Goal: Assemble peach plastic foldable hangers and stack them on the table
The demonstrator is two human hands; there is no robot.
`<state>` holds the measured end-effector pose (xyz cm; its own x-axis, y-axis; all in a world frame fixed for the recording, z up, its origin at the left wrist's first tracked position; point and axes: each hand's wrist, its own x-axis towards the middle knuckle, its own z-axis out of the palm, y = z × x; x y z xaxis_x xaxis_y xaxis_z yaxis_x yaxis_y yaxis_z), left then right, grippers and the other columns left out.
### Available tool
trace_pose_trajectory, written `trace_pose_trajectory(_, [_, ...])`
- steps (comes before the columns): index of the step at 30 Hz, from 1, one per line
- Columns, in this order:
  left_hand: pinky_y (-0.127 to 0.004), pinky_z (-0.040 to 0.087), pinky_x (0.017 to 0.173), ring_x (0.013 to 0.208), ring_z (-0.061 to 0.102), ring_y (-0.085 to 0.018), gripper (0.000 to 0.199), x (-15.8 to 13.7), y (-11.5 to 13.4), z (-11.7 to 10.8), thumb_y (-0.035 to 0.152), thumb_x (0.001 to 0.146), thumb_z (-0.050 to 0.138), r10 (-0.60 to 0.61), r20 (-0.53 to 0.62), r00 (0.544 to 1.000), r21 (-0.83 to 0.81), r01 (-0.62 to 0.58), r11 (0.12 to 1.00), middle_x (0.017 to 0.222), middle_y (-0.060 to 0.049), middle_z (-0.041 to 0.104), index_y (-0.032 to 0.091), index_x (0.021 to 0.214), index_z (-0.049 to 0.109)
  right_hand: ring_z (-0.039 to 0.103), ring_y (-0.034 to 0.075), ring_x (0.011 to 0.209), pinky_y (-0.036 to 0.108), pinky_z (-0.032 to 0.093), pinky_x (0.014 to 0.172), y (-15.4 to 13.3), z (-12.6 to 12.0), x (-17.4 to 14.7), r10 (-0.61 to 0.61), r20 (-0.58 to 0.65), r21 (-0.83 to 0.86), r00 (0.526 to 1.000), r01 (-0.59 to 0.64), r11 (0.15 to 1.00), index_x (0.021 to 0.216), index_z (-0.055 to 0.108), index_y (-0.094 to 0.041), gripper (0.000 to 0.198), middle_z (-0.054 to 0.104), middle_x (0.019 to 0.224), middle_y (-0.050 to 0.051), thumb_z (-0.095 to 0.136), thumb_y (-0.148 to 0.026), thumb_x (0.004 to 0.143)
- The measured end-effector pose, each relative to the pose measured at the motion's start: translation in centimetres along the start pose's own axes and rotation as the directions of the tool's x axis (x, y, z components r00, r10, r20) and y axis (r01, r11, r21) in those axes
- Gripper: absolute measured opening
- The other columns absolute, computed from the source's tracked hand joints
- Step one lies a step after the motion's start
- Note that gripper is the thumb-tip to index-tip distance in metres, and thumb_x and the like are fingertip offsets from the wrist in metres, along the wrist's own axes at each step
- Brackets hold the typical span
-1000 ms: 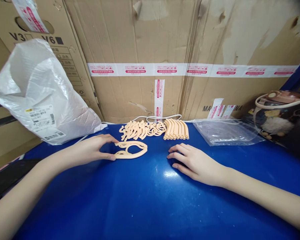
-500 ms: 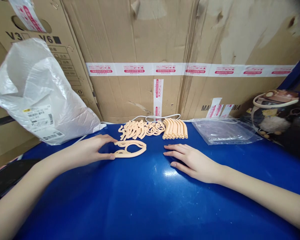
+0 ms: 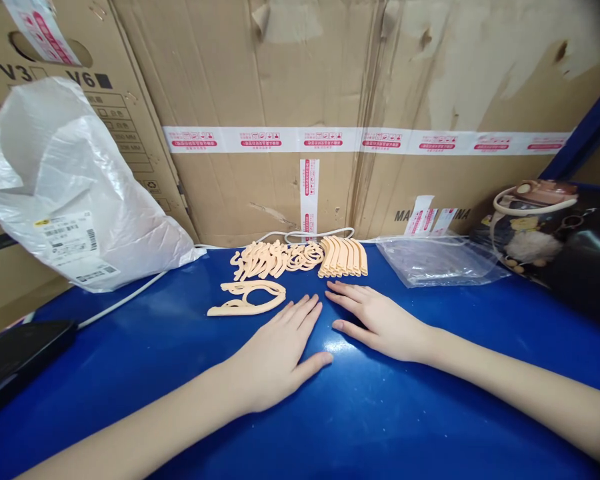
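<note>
My left hand point(image 3: 283, 353) lies open on the blue table, fingers stretched forward and thumb apart, with nothing in it. Just beyond its fingertips is a beige plastic folding hanger point(image 3: 266, 301), folded into a narrow loop. My right hand point(image 3: 377, 321) is also open and holds nothing, its fingers pointing left near a row of curved beige hanger arms point(image 3: 343, 257). Beside that row lie beige ring-shaped pieces point(image 3: 305, 257) and a cluster of beige hook pieces point(image 3: 260, 259).
A white plastic mailer bag point(image 3: 80, 193) stands at the left, with a black device point(image 3: 25, 360) in front of it. A clear plastic bag point(image 3: 440, 261) lies at back right, near a bottle with a handle point(image 3: 530, 217). Cardboard boxes point(image 3: 260, 187) wall off the back.
My left hand has let go of the folded hanger and moved right and nearer, now flat on the table. One hanger arm has swung slightly outward. My right hand has barely moved.
</note>
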<state>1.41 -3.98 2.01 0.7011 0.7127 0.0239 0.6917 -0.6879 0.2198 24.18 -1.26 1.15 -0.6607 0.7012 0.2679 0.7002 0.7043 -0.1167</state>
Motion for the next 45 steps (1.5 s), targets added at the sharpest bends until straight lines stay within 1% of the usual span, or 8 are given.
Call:
trace_pose_trajectory(8, [-0.044,0.028,0.113,0.138,0.031,-0.026,0.053,-0.1,-1.5,-0.2,0.046,0.099,0.031,0.058,-0.048,0.997,0.049,-0.055,0.997,0.150,-0.009,0.032,0.018,0.143,0.035,0.043,0.030,0.130,0.048,0.038,0.104,0.0,-0.3,0.1,-0.036,-0.012,-0.032,0.999,0.036,0.999,0.138,0.045,-0.011,0.054,0.044,0.142,0.018,0.041,-0.045,0.096])
trace_pose_trajectory(17, [-0.045,0.030,0.112,0.136,0.036,-0.026,0.049,-0.1,-1.7,0.2,0.041,0.099,0.034,0.091,-0.123,0.988,0.070,-0.083,0.994,0.147,-0.009,0.038,0.019,0.142,0.039,0.043,0.030,0.129,0.049,0.038,0.104,-0.3,-0.3,0.2,-0.046,0.014,-0.051,0.999,0.046,0.998,0.138,0.045,-0.012,0.053,0.043,0.143,0.017,0.041,-0.045,0.096])
trace_pose_trajectory(21, [-0.045,0.031,0.112,0.136,0.035,-0.026,0.050,-0.1,-1.8,0.3,0.042,0.099,0.033,0.092,-0.125,0.988,0.063,-0.084,0.994,0.147,-0.010,0.038,0.017,0.142,0.037,0.055,0.026,0.115,0.044,0.044,0.096,0.2,-1.5,0.7,-0.004,-0.085,-0.019,0.996,0.002,1.000,0.123,0.054,-0.018,0.041,0.059,0.126,0.013,0.041,-0.046,0.096])
trace_pose_trajectory(24, [-0.046,0.031,0.112,0.137,0.034,-0.026,0.051,-0.1,-1.7,0.2,0.041,0.099,0.032,0.085,-0.102,0.991,0.072,-0.078,0.994,0.148,-0.010,0.036,0.015,0.143,0.036,0.061,0.024,0.099,0.038,0.048,0.085,2.0,-3.2,1.9,0.247,-0.242,-0.056,0.938,-0.268,0.962,0.113,0.053,-0.017,0.033,0.066,0.108,0.011,0.036,-0.042,0.098])
trace_pose_trajectory(26, [-0.046,0.030,0.112,0.137,0.032,-0.027,0.052,-0.1,-1.7,0.1,0.041,0.099,0.030,0.081,-0.077,0.994,0.084,-0.075,0.994,0.149,-0.010,0.035,0.013,0.143,0.035,0.063,0.025,0.095,0.035,0.048,0.078,3.7,-4.0,3.0,0.462,-0.182,-0.154,0.868,-0.489,0.858,0.119,0.045,-0.017,0.032,0.067,0.104,0.010,0.036,-0.039,0.097])
trace_pose_trajectory(29, [-0.045,0.029,0.112,0.138,0.031,-0.026,0.052,-0.2,-1.6,-0.1,0.040,0.099,0.030,0.078,-0.062,0.995,0.091,-0.073,0.993,0.149,-0.011,0.034,0.012,0.144,0.035,0.067,0.030,0.084,0.037,0.047,0.070,6.2,-4.2,4.7,0.587,-0.124,-0.204,0.800,-0.600,0.774,0.121,0.043,-0.014,0.036,0.070,0.091,0.012,0.040,-0.039,0.094])
trace_pose_trajectory(35, [-0.045,0.030,0.112,0.138,0.032,-0.027,0.052,-0.4,-1.6,-0.1,0.040,0.099,0.031,0.081,-0.067,0.994,0.078,-0.076,0.994,0.149,-0.011,0.034,0.012,0.143,0.035,0.065,0.037,0.095,0.042,0.046,0.074,8.6,-2.5,6.8,0.732,-0.049,-0.227,0.679,-0.721,0.654,0.122,0.043,-0.008,0.053,0.068,0.101,0.023,0.039,-0.050,0.091])
trace_pose_trajectory(45, [-0.047,0.033,0.110,0.136,0.035,-0.027,0.051,-0.3,-1.8,0.1,0.040,0.099,0.033,0.093,-0.105,0.990,0.062,-0.086,0.994,0.148,-0.011,0.037,0.013,0.142,0.037,0.062,0.033,0.103,0.037,0.045,0.077,9.6,-2.4,7.4,0.763,0.009,-0.149,0.646,-0.754,0.640,0.127,0.040,-0.008,0.050,0.065,0.111,0.022,0.045,-0.039,0.089])
